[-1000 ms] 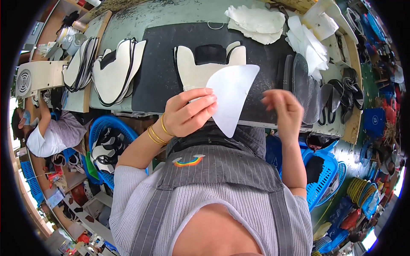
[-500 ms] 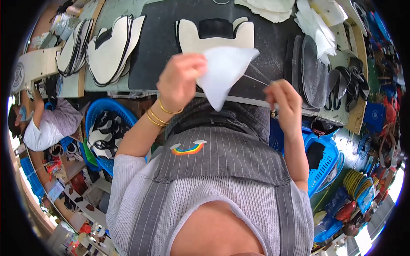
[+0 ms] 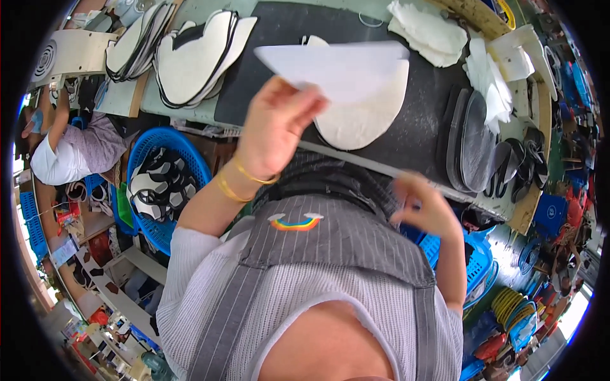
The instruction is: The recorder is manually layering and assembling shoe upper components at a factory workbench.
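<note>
My left hand (image 3: pixel 276 127) is raised over the near part of the table, thumb and fingers closed on the lower edge of a thin white sheet (image 3: pixel 337 70). The sheet is blurred and partly covers a cream, rounded cut piece (image 3: pixel 362 124) lying on the dark mat (image 3: pixel 422 120). Near the table's front edge, to the right, is my right hand (image 3: pixel 429 206). Motion smears its fingers, and nothing can be made out in them.
Stacked cream pieces with black edges (image 3: pixel 190 63) lie on the left. At right are dark oval pieces (image 3: pixel 476 146), white scraps (image 3: pixel 429 35) and scissors (image 3: pixel 499 174). A blue basket (image 3: pixel 136 165) of cut pieces stands lower left. A co-worker (image 3: pixel 70 149) sits far left.
My right hand has moved down and away from the sheet; the thin strand between them no longer shows. My left hand has turned the sheet wider, and the view has shifted.
</note>
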The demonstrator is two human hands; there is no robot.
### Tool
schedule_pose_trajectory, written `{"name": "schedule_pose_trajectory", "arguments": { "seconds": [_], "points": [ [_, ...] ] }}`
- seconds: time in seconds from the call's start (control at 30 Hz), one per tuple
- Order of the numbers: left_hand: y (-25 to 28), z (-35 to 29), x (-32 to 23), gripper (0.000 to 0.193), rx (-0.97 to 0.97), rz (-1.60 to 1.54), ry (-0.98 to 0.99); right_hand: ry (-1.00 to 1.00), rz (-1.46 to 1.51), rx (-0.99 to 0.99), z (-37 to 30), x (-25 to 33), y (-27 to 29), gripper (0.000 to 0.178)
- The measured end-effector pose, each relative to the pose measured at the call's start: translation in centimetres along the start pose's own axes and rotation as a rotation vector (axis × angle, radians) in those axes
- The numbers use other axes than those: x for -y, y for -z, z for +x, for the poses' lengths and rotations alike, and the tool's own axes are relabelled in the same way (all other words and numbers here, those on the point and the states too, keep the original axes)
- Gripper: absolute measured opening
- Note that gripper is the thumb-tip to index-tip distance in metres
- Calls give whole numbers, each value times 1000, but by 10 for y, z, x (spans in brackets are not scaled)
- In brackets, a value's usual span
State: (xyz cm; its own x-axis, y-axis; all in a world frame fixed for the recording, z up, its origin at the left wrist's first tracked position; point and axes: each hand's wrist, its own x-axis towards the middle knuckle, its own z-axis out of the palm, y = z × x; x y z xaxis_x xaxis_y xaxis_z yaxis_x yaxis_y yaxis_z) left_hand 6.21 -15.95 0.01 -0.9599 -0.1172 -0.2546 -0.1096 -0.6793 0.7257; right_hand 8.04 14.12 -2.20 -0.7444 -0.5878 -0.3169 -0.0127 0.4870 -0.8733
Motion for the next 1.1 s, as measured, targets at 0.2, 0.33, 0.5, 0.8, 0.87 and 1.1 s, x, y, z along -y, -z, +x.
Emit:
{"name": "schedule_pose_trajectory", "arguments": {
  "seconds": [0.2,0.33,0.5,0.8,0.87,1.1],
  "points": [
    [7,5,38,24,91,286,181,62,438,-352,94,30,-1,47],
    [48,33,37,31,56,645,25,-2,112,-305,117,7,-14,45],
    [53,41,35,22,38,871,-95,22,72,-334,121,-1,-22,43],
    [49,40,31,21,135,1151,-145,-4,-110,-261,119,15,-20,36],
    [46,35,40,29,145,1581,-651,-1,-193,-259,117,13,-20,43],
    [27,11,64,51,599,1664,-724,-32,-675,-692,94,0,-15,56]
  ]
}}
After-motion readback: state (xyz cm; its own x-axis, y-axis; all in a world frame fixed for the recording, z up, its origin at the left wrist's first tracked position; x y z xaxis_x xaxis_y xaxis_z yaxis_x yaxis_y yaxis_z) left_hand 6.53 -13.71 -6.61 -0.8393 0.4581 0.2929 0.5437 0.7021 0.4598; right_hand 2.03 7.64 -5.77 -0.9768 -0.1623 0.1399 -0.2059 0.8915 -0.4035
